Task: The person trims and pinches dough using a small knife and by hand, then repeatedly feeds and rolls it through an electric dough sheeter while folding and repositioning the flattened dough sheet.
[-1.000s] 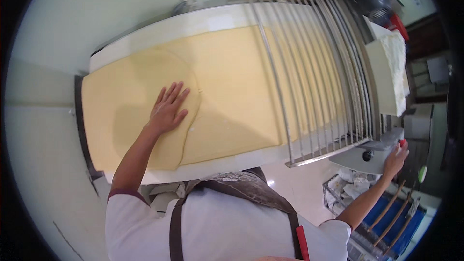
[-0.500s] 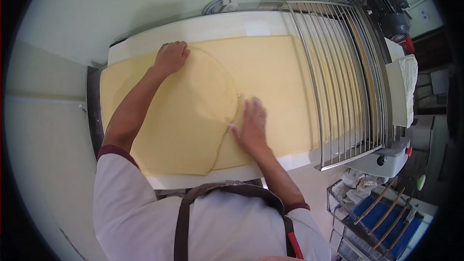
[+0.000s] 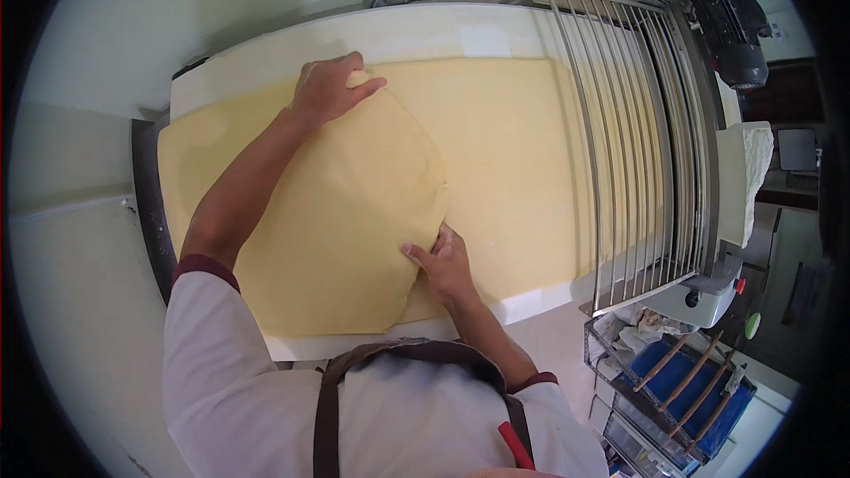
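A wide sheet of pale yellow dough (image 3: 509, 150) lies along the white belt, its left part doubled over as a folded upper layer (image 3: 328, 221) with a rounded right edge. My left hand (image 3: 335, 88) grips the far corner of that layer, a bit of dough showing between thumb and fingers. Nearer to me, my right hand (image 3: 444, 267) pinches the layer's right edge, thumb on top and fingers tucked beneath, partly hidden. Between the hands the layer's edge sits on the lower dough or just above it; I cannot tell which.
A metal bar guard (image 3: 611, 159) covers the dough's right end, beside rollers. Beyond it are a dark motor (image 3: 728, 31) and a white block (image 3: 742, 186). A rack with a blue tray and wooden sticks (image 3: 677, 376) stands at the lower right. Walls border the far and left sides.
My right hand, flat and blurred beside the edge before, has closed on it. My left hand has shifted slightly right and farther away, its thumb now showing. The view has moved a little.
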`<state>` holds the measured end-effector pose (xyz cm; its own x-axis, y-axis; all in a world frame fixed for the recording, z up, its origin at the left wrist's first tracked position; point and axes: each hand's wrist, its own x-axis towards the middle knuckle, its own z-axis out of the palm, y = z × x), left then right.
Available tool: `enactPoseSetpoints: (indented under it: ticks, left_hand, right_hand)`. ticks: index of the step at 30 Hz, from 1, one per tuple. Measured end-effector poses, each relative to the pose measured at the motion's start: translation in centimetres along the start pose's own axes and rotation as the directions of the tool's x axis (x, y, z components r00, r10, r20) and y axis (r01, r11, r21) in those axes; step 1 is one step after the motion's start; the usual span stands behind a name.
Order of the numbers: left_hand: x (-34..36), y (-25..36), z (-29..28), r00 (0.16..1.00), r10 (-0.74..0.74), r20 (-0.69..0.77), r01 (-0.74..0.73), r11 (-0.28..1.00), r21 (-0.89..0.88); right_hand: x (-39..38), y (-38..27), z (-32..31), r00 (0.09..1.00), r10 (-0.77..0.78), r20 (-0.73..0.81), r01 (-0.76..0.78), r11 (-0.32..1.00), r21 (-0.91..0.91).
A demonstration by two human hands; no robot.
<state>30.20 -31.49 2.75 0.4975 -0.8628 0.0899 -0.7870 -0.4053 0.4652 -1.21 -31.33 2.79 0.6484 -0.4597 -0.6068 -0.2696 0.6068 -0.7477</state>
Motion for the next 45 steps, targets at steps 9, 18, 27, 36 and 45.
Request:
enactPoseSetpoints:
  ticks: [9,18,27,36,45]
  left_hand:
    - [2.4,0.0,2.5,0.992,-0.115,0.042,0.107,0.981,0.162]
    - [0.3,-1.4,0.0,0.946,-0.319,-0.062,0.322,0.899,0.297]
    - [2.1,1.7,2.0,0.977,-0.211,-0.013,0.208,0.946,0.249]
    - [-0.2,-6.9,-2.0,0.998,-0.042,0.039,0.035,0.986,0.161]
    - [-2.3,-7.9,-4.1,0.967,-0.009,0.254,-0.056,0.967,0.250]
  right_hand:
    - [0.0,1.5,-0.9,0.952,-0.287,-0.109,0.295,0.953,0.068]
    - [-2.2,1.4,-2.0,0.925,-0.171,0.339,0.306,0.864,-0.399]
    - [-2.4,-0.5,-6.6,0.986,-0.057,0.160,0.125,0.877,-0.464]
    - [-11.0,10.8,-0.9,0.895,-0.382,-0.231,0.368,0.924,-0.104]
    - [-12.5,14.0,12.5,0.844,-0.050,-0.535,-0.051,0.984,-0.172]
